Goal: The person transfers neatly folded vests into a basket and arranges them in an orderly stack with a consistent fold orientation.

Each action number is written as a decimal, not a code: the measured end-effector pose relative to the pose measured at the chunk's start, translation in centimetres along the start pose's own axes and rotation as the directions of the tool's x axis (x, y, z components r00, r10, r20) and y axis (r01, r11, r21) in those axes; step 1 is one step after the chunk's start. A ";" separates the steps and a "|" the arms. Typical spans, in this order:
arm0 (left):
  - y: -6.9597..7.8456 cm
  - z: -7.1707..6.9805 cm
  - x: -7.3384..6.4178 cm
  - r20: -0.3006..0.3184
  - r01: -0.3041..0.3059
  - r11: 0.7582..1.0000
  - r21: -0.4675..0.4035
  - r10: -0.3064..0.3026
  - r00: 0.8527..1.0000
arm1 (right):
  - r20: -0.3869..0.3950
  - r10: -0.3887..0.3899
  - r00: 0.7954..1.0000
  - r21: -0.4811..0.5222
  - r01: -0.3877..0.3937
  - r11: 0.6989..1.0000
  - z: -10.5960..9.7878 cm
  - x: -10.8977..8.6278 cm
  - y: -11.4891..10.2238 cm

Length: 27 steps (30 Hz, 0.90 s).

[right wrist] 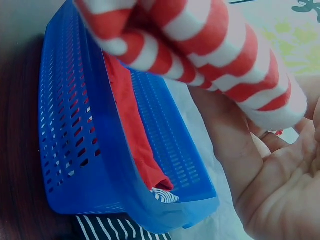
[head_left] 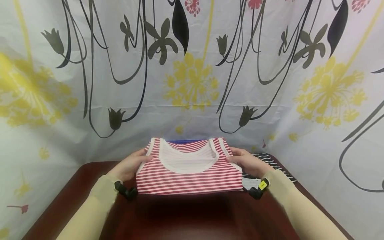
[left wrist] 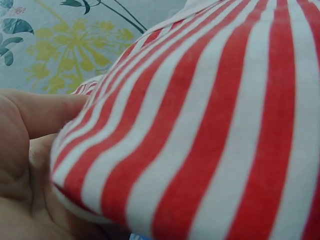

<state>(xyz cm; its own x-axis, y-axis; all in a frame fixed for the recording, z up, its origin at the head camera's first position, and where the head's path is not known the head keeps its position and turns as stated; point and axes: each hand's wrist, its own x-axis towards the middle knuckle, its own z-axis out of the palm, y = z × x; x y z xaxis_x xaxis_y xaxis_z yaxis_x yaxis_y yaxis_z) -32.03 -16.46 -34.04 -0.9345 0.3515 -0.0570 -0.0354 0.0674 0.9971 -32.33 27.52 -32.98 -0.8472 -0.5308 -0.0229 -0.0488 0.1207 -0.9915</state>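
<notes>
A folded sleeveless top (head_left: 189,183) with red and white stripes and white neck binding is held up between both hands, its neckline facing away from me. My left hand (head_left: 129,165) pinches its left side at the shoulder, thumb in front; the left wrist view shows the cloth (left wrist: 200,115) bulging beside the fingers. On the opposite side, my right hand (head_left: 248,162) grips the other shoulder edge the same way. In the right wrist view the folded layers (right wrist: 235,55) hang over a blue perforated basket (right wrist: 75,180), which the top mostly hides in the head view.
Inside the basket lie a red cloth (right wrist: 131,120) and a piece with fine black-and-white stripes (right wrist: 164,196). A black garment with white stripes (head_left: 271,161) lies at the right of the dark red table (head_left: 186,223). A flower-printed curtain (head_left: 192,120) hangs close behind and on both sides.
</notes>
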 end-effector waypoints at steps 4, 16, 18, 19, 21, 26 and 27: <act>0.2 -0.2 0.0 0.003 0.007 1.000 -0.005 -0.007 1.000 | -0.002 -0.012 1.000 0.001 0.012 1.000 0.0 0.3 0.1; 0.8 -0.8 1.7 0.027 0.006 1.000 -0.027 -0.006 1.000 | -0.017 -0.016 1.000 0.020 0.017 1.000 -0.6 1.0 -0.2; 0.9 -0.8 1.9 0.032 0.011 0.999 -0.036 -0.009 0.999 | -0.012 -0.021 1.000 0.018 0.021 1.000 -0.7 1.1 -0.2; 1.0 -0.7 2.0 0.036 0.011 0.999 -0.036 -0.010 0.999 | -0.010 -0.025 1.000 0.015 0.025 1.000 -0.9 1.2 -0.2; 1.2 -0.7 2.2 0.051 0.007 0.999 -0.037 -0.005 0.999 | -0.004 -0.035 0.999 0.012 0.035 0.999 -1.1 1.3 -0.2; 1.4 -0.6 2.9 0.064 -0.016 0.999 -0.034 0.018 0.998 | -0.003 -0.048 0.999 0.024 0.049 0.999 -1.8 1.6 -0.3; 1.5 -0.6 3.0 0.068 -0.026 0.999 -0.027 0.027 0.997 | -0.006 -0.047 0.999 0.024 0.047 0.999 -1.9 1.6 -0.3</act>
<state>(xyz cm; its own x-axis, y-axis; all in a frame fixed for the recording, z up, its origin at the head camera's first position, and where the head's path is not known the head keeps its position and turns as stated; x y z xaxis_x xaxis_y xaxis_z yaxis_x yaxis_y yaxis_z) -35.09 -15.83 -32.70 -0.9087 0.4161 -0.0329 -0.0210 0.0331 0.9992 -34.66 28.24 -32.49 -0.8470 -0.5310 0.0243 -0.0761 0.0759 -0.9942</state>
